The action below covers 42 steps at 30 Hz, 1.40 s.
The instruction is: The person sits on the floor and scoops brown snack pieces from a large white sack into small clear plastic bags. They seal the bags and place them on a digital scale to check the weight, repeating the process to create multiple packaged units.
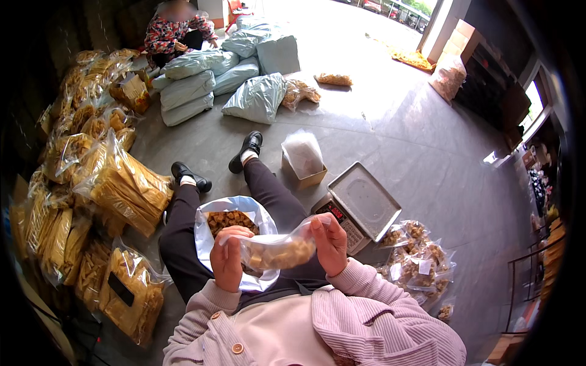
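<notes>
My left hand and my right hand each pinch an upper corner of a clear plastic bag holding light brown chunks. Below it, a large white plastic sack stands between my legs with its mouth spread, showing darker brown cubes. Just beyond my right hand is a digital scale with a bare metal tray and a lit red display. A cardboard box beside the scale holds clear empty bags. Right of the scale lies a heap of small filled bags.
Large clear bags of yellowish dried sticks pile up at the left, a dark phone-like slab on one. Grey-blue sacks are stacked ahead; another person crouches behind them. Shelving stands at the far right.
</notes>
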Motion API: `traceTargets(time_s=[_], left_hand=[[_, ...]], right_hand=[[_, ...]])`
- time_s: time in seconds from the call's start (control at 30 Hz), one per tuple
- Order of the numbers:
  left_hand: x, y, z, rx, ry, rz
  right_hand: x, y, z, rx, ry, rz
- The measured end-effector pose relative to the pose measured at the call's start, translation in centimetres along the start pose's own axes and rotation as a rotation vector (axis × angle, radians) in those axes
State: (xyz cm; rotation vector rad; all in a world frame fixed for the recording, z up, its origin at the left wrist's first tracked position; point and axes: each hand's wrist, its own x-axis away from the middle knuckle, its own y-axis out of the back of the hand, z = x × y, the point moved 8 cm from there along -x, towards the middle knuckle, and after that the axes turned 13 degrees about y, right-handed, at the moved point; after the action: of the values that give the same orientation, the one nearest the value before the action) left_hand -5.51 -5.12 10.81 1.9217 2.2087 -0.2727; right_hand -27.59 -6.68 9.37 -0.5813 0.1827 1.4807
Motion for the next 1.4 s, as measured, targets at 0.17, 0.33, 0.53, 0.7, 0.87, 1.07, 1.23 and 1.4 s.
traceTargets(time_s=[0.17, 0.33, 0.53, 0.7, 0.87, 1.07, 1.23, 1.4], left_hand=[[0.1, -1.5, -2.5, -0.193, -0.217, 0.246], [0.6, 0.2, 4.0, 0.201, 0.287, -0.082], [0.2, -1.0, 2.8, 0.081, 0.187, 0.038], [0.6, -3.1, 7.5, 0.223, 0.352, 0.185], [2.6, -4.4, 12.8, 0.192, 0.549, 0.223], [2.8, -3.3, 13.7, 0.234, 0.697, 0.189], [3.2, -2.7, 14.4, 0.354, 0.746, 0.159], [3.4, -2.3, 13.5, 0.255, 0.784, 0.133]], right_hand=[[-0.8, 0.0, 1.2, 0.032, 0.092, -0.031], [0.5, 0.1, 0.3, 0.032, 0.017, -0.070], [-0.4, 1.1, 1.1, 0.091, 0.103, -0.048], [0.8, 5.7, -3.0, 0.052, -0.078, -0.142], [3.9, 9.0, -6.9, 0.143, -0.183, -0.182], [5.3, 10.1, -6.6, 0.100, -0.260, -0.258], [5.2, 10.3, -6.8, 0.059, -0.224, -0.275], [5.1, 10.2, -6.5, 0.015, -0.232, -0.305]])
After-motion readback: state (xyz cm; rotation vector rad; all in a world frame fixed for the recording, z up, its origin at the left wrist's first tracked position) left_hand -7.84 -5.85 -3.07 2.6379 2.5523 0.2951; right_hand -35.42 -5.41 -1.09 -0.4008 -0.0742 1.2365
